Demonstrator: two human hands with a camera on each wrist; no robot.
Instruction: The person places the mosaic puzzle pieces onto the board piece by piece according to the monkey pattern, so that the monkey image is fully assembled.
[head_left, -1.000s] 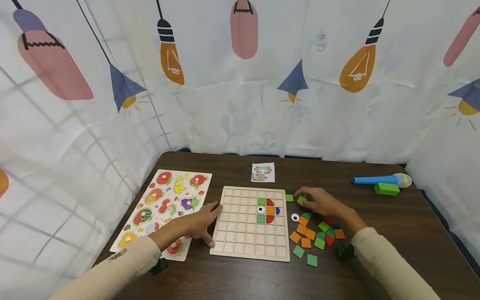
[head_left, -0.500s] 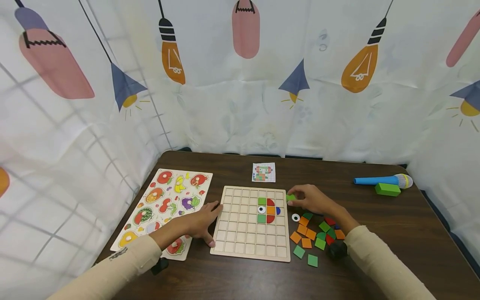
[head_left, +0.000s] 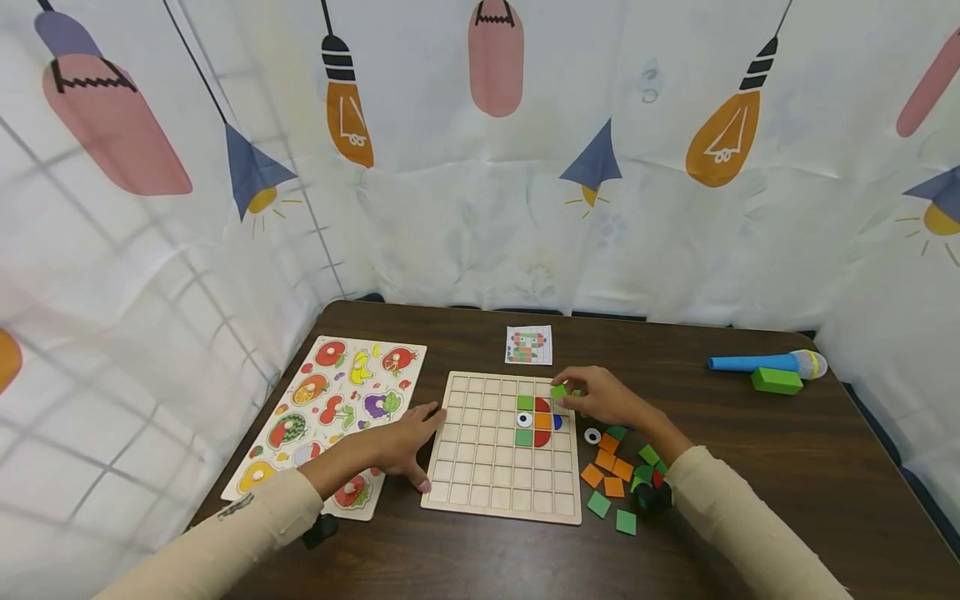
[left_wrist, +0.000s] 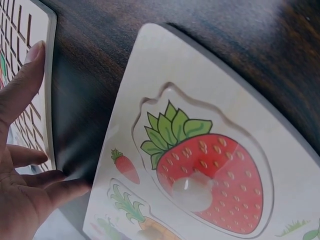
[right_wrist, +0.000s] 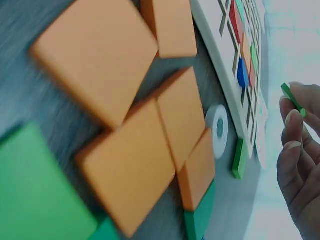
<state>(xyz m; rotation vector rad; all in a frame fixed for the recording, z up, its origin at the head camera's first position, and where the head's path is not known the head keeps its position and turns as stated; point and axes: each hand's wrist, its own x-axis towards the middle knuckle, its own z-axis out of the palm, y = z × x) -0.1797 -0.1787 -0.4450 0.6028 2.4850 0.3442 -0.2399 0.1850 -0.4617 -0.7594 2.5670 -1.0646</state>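
Note:
My right hand (head_left: 609,398) pinches a light-green square tile (head_left: 558,391) between thumb and fingertips, above the top right corner of the wooden grid board (head_left: 480,471). In the right wrist view the same tile (right_wrist: 293,99) is tilted on edge. My left hand (head_left: 401,447) has its fingers spread, with the thumb and a fingertip touching the board's left edge. Seated in the grid are green squares, red curved pieces (head_left: 542,405), an orange square (head_left: 542,421), a white eye disc (head_left: 524,420) and a blue half-round (head_left: 557,422). Another green tile (right_wrist: 240,159) lies beside the board.
Loose orange tiles (head_left: 613,487), green tiles and a white ring-like disc (head_left: 592,436) lie right of the board. A pattern card (head_left: 528,345) is behind it. A fruit puzzle board (head_left: 330,387) stands left; a toy microphone (head_left: 757,363) and green block (head_left: 777,381) lie far right.
My right hand has picked up a green tile near the board's right side and moved it left over the grid's upper right corner. My left hand has stayed in place.

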